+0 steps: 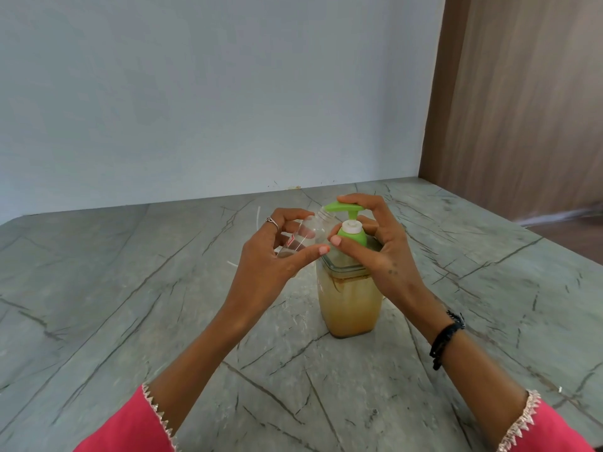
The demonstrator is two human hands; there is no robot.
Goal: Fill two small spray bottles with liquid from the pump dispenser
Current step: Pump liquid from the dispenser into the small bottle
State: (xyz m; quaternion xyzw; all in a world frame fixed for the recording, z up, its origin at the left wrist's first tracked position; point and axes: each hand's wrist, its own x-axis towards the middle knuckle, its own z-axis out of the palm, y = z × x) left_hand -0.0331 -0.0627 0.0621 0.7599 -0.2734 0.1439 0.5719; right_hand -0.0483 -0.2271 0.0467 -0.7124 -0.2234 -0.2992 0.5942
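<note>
A clear pump dispenser holding yellowish-brown liquid stands on the grey marble counter. Its green pump head points left. My left hand grips a small clear spray bottle with no cap, tilted so that its open neck sits just under the pump nozzle. My right hand curls round the pump: fingers lie over the green head and the thumb rests by the green collar. A second small bottle is not visible.
Thin white tubes lie on the counter behind my left hand, another bit to its left. A pale wall rises behind the counter. A wooden panel closes the right side.
</note>
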